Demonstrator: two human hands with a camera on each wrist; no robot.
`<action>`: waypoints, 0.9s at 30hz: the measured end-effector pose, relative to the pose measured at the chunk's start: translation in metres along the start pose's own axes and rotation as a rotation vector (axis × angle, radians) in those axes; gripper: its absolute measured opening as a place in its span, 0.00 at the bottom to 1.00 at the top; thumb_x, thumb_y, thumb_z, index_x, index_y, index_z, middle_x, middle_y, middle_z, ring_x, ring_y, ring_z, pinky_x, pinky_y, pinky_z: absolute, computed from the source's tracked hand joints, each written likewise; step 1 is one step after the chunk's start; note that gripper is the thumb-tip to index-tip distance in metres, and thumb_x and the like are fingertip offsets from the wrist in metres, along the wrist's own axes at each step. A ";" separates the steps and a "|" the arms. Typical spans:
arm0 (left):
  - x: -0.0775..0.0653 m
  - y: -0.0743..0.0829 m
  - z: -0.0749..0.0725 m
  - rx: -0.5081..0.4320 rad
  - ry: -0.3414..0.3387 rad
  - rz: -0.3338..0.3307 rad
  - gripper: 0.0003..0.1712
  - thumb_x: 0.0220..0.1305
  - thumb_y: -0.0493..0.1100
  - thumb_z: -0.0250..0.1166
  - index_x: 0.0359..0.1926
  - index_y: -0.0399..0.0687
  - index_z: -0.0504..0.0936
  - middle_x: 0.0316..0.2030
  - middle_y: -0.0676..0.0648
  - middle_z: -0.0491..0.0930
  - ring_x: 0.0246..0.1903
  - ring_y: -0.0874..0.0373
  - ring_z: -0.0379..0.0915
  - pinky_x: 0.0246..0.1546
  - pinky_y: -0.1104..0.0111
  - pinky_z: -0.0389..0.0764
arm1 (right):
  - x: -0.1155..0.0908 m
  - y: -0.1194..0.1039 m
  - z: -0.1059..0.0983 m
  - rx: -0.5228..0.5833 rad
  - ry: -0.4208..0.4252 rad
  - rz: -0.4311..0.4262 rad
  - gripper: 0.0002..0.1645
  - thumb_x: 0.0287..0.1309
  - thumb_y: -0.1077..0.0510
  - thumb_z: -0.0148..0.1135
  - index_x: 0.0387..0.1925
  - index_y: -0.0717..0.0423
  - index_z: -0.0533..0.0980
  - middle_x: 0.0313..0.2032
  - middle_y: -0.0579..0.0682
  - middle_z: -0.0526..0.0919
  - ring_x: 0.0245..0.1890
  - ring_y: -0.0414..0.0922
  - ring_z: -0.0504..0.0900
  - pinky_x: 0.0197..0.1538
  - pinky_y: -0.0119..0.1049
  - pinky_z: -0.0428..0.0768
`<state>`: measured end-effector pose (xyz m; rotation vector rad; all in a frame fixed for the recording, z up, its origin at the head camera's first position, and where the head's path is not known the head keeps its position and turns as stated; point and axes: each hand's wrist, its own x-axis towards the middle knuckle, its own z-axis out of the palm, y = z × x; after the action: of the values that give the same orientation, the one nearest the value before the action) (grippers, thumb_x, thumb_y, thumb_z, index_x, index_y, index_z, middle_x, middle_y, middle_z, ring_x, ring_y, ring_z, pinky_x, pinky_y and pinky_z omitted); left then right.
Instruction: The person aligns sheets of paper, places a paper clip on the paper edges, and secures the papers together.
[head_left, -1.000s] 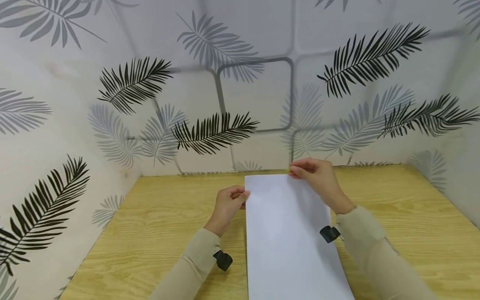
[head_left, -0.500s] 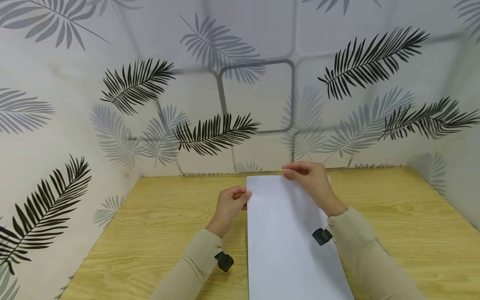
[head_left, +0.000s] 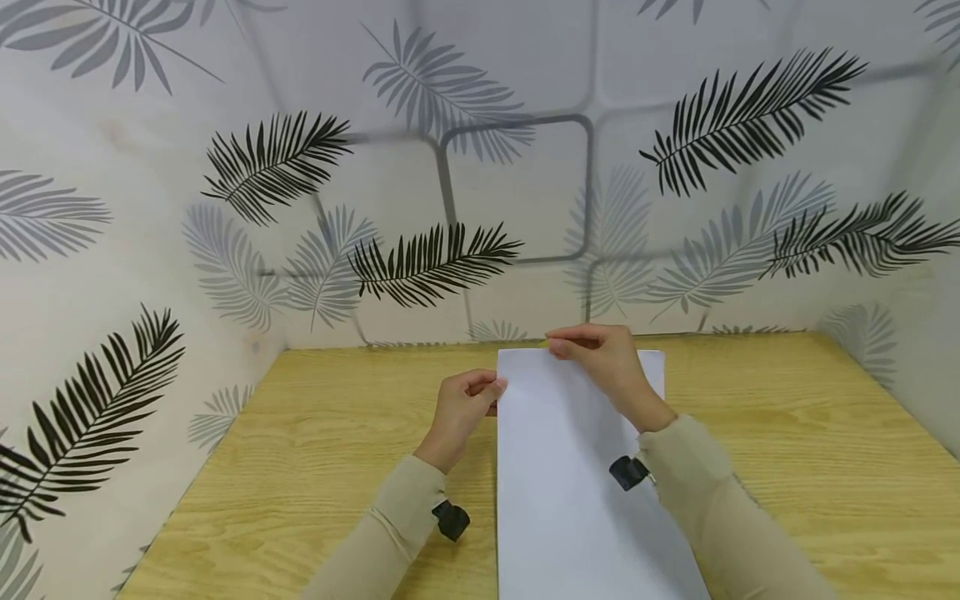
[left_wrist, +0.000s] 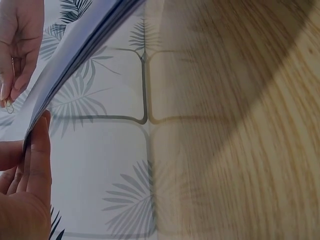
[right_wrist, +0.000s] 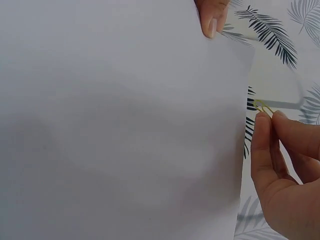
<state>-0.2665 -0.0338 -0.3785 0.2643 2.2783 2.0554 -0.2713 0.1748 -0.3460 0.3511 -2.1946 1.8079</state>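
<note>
A stack of white paper sheets [head_left: 570, 483] is held upright-leaning above the table, and its layered edge shows in the left wrist view. My left hand [head_left: 456, 417] pinches the stack's left edge near the top corner, thumb in front and fingers behind. Between thumb and fingertips, my right hand [head_left: 603, 367] pinches a yellow paper clip [right_wrist: 263, 106]. The clip's looped end sticks out past the fingertips, close beside the paper's top edge in the right wrist view. In the head view the clip is mostly hidden by the fingers.
The wood-grain table [head_left: 315, 467] spreads out on both sides of the paper. Behind it rises a wall covering [head_left: 517, 200] with a leaf print, meeting the table's far edge just past the hands. A black wrist camera [head_left: 628, 472] sits on the right sleeve.
My right hand has moved left along the paper's top edge with the paper clip, uncovering the top right corner. The left hand keeps its hold on the stack.
</note>
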 end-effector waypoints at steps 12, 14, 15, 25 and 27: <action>0.007 -0.014 0.001 -0.019 -0.009 0.039 0.14 0.66 0.38 0.63 0.47 0.30 0.81 0.32 0.44 0.82 0.27 0.62 0.77 0.34 0.67 0.82 | 0.000 -0.003 0.006 -0.067 -0.006 0.007 0.12 0.56 0.64 0.67 0.42 0.66 0.83 0.39 0.61 0.86 0.34 0.35 0.84 0.40 0.28 0.80; 0.008 -0.015 0.002 -0.017 -0.005 0.048 0.14 0.65 0.38 0.63 0.46 0.31 0.82 0.32 0.44 0.82 0.27 0.62 0.77 0.34 0.67 0.82 | -0.001 -0.003 0.006 -0.085 -0.005 -0.010 0.12 0.56 0.64 0.68 0.42 0.65 0.84 0.39 0.60 0.86 0.34 0.35 0.84 0.40 0.27 0.80; 0.007 -0.015 0.002 -0.016 -0.004 0.052 0.13 0.65 0.38 0.64 0.46 0.31 0.82 0.32 0.44 0.82 0.27 0.61 0.77 0.34 0.67 0.82 | -0.001 -0.002 0.006 -0.095 -0.006 -0.019 0.11 0.55 0.64 0.68 0.41 0.65 0.84 0.39 0.59 0.86 0.35 0.36 0.84 0.39 0.27 0.79; 0.006 -0.013 0.003 -0.023 -0.008 0.066 0.13 0.65 0.38 0.63 0.45 0.31 0.82 0.32 0.44 0.82 0.27 0.61 0.78 0.34 0.67 0.82 | 0.000 -0.001 0.007 -0.160 -0.032 -0.064 0.10 0.54 0.64 0.69 0.39 0.63 0.85 0.39 0.57 0.86 0.35 0.39 0.84 0.39 0.27 0.80; 0.006 -0.013 0.003 -0.020 -0.006 0.069 0.13 0.65 0.38 0.63 0.45 0.31 0.82 0.31 0.44 0.82 0.26 0.61 0.77 0.34 0.66 0.82 | 0.000 -0.002 0.007 -0.169 -0.043 -0.066 0.10 0.54 0.65 0.69 0.39 0.64 0.85 0.39 0.57 0.86 0.35 0.40 0.84 0.38 0.27 0.80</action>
<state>-0.2726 -0.0312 -0.3915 0.3520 2.2757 2.1052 -0.2710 0.1678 -0.3457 0.4231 -2.3165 1.5816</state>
